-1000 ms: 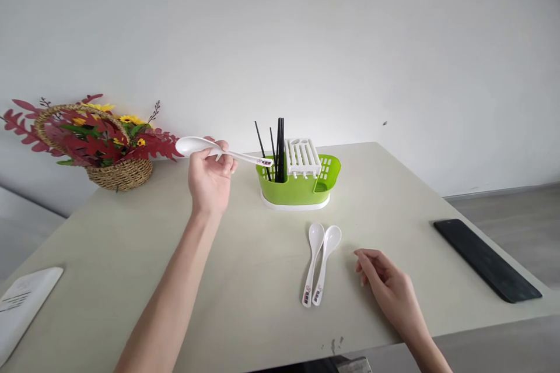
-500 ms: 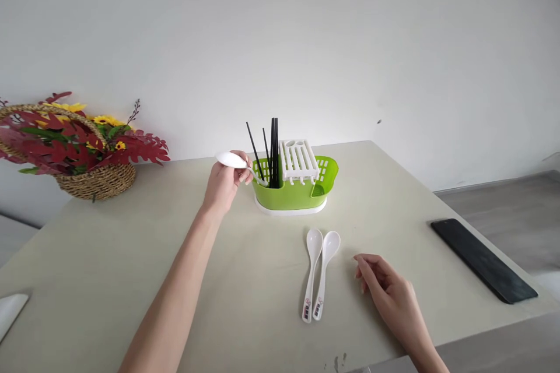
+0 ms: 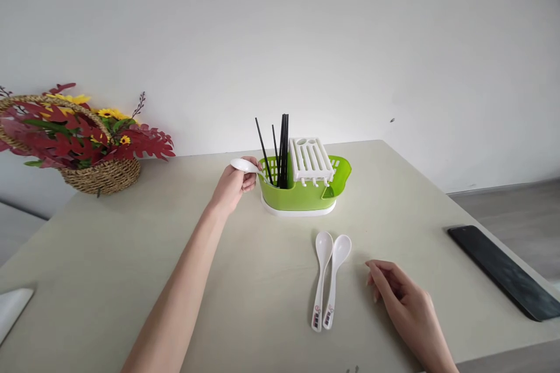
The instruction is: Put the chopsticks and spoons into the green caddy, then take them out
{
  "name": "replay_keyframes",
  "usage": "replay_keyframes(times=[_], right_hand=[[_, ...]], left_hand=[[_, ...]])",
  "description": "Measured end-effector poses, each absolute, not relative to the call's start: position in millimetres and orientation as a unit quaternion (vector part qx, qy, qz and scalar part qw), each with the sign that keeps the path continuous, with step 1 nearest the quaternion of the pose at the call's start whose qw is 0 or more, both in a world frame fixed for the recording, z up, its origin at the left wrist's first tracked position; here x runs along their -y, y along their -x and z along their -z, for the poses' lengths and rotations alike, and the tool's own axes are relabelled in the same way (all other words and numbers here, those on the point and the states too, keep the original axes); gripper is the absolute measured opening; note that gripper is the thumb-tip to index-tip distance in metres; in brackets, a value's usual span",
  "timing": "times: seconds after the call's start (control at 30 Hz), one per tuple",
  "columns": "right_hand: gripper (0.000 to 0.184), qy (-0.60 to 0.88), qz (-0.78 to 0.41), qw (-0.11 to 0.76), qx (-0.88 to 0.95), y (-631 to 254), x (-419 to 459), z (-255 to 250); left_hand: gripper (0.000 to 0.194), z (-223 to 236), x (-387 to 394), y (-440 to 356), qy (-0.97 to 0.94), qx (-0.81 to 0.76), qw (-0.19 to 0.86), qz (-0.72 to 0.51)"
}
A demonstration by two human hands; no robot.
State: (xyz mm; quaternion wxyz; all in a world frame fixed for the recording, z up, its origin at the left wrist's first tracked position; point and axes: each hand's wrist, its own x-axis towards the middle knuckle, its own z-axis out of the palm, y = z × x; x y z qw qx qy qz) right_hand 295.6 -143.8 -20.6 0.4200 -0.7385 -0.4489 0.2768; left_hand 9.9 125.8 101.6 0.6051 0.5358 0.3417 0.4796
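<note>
My left hand is closed round a white spoon, whose handle dips over the left rim of a green cutlery holder. Several black chopsticks stand upright in the holder beside a white slotted insert. Two more white spoons lie side by side on the beige table, bowls pointing away from me. My right hand rests on the table just right of them, fingers loosely curled and holding nothing.
A wicker basket with red leaves and yellow flowers sits at the back left. A long black flat object lies at the right table edge. A white item shows at the left edge. A white wall rises behind.
My left hand carried the spoon from up in the air at the left down to the holder's left rim, handle first. The right hand stayed resting on the table.
</note>
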Motion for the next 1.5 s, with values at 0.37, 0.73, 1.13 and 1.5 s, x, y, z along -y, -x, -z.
replay_keyframes(times=[0.37, 0.73, 1.13, 1.5], right_hand=[[0.046, 0.742, -0.278, 0.419, 0.443, -293.7, 145.7, 19.6], [0.045, 0.750, -0.270, 0.410, 0.443, -291.8, 147.3, 15.0], [0.050, 0.756, -0.272, 0.406, 0.436, -278.5, 123.6, 14.1], [0.054, 0.715, -0.391, 0.353, 0.461, -278.8, 89.5, -0.8]], left_hand=[[0.020, -120.3, -126.6, -5.3, -0.370, -0.403, 0.533, -0.645], [0.032, -168.9, -70.2, -15.0, -0.544, -0.286, 0.426, -0.664], [0.026, -184.2, -38.1, -18.1, -0.700, -0.280, 0.438, -0.491], [0.024, -188.3, -29.4, -20.6, -0.774, -0.276, 0.362, -0.440]])
